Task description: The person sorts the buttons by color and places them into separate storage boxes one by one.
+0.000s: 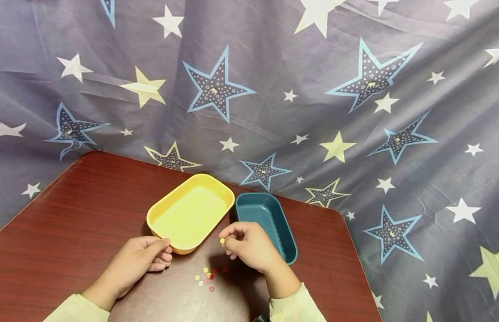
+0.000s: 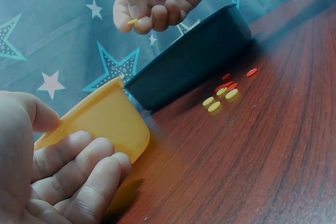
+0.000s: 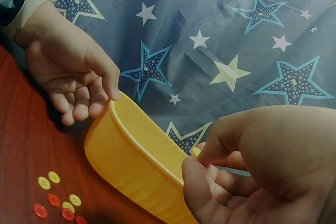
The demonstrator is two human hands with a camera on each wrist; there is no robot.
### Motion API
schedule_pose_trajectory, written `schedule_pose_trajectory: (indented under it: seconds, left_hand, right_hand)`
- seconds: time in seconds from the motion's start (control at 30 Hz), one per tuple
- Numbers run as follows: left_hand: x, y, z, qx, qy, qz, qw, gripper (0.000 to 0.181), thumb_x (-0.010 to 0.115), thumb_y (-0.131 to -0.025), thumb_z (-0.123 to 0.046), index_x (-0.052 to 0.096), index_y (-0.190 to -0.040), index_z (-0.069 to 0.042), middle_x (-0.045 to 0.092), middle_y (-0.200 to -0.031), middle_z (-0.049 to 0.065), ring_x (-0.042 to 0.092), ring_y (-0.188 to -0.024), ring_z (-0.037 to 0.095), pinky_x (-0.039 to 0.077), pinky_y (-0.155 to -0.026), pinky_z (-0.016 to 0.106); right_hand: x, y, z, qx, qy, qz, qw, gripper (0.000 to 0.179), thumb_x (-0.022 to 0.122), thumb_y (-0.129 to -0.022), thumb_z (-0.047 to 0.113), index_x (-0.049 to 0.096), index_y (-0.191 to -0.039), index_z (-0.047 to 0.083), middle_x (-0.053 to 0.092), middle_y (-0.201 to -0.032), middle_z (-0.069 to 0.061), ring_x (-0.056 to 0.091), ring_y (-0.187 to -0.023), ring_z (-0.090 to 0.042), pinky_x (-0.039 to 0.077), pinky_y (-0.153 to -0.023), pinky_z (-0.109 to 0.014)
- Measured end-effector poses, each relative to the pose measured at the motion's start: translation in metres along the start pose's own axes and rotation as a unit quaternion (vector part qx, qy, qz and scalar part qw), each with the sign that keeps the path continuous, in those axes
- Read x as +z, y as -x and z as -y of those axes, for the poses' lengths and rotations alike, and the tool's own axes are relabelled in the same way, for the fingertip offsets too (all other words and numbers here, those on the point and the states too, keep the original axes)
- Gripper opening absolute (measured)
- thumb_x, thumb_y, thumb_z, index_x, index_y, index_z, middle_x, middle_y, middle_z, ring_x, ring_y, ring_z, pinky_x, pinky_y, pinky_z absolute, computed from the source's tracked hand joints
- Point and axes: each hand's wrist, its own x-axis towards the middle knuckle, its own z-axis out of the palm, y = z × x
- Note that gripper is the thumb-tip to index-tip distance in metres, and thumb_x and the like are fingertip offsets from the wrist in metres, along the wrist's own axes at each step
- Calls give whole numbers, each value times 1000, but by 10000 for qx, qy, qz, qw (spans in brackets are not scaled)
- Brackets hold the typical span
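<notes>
At the near left corner of the yellow tray [image 1: 190,212], head view: the left hand [image 1: 143,256] grips the rim, thumb on top. Beyond the tray's near right side, the right hand [image 1: 251,248] pinches a yellow button [image 1: 223,240] between thumb and forefinger, outside the rim and near it. Right of the tray stands the blue tray [image 1: 266,217], partly covered by the right hand; whether the two rims touch cannot be told. Loose buttons [image 1: 206,281], red and yellow, lie on the table [image 1: 92,210] at the tray's near side, well inside reach.

Left wrist view: the button is raised above the level of the yellow tray's rim. The left thumb lies along that rim, the fingers loosely bent at the outer wall. Assessment: a steady hold without tilt is sufficient; lifting the corner would be a fault.

Right wrist view: the pinched button shows at the fingertips, with the yellow tray's long wall behind. Assessment: so thin a piece calls for light pressure at its edge, since a hard squeeze could flick it away. The wrist should pass clear of the loose buttons beside the tray.
</notes>
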Motion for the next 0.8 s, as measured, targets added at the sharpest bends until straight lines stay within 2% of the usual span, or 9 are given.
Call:
schedule_pose_trajectory:
  seconds: [0.23,0.37,0.5,0.73,0.8]
  left_hand:
    - [1,-1,0,84,-19,50,9999,44,61,-108,-35,72,-112,8,76,-94,14,77,-85,19,68,-78,31]
    - [0,-1,-1,69,3,37,10000,44,62,-108,-34,72,-112,8,76,-95,14,77,-85,19,68,-78,31]
    - [0,-1,-1,109,-44,76,9999,44,60,-109,-34,71,-113,8,76,-96,15,77,-85,19,68,-78,31]
    - [0,-1,1,53,-49,13,10000,42,62,-108,-34,72,-111,7,75,-97,17,77,-84,20,68,-78,33]
    - [0,-1,1,95,-70,34,9999,43,61,-108,-34,71,-112,8,75,-97,18,77,-85,20,68,-78,33]
  right_hand:
    - [-9,-11,2,101,-8,77,9999,15,66,-98,6,78,-98,15,75,-84,-11,69,-67,-23,66,-61,-34]
    - [-12,-18,3,167,-157,103,9997,13,66,-100,8,78,-99,14,75,-90,-18,69,-69,-27,66,-62,-34]
    - [-16,-25,5,225,-247,175,9993,12,66,-100,10,78,-99,13,74,-95,-26,67,-68,-22,65,-63,-32]
    - [-21,-41,10,323,-314,265,9986,9,68,-99,9,76,-102,5,74,-93,-23,66,-66,-18,65,-62,-29]
    - [-22,-46,10,376,-354,274,9983,12,68,-100,9,75,-104,1,73,-94,-25,66,-67,-19,65,-63,-29]
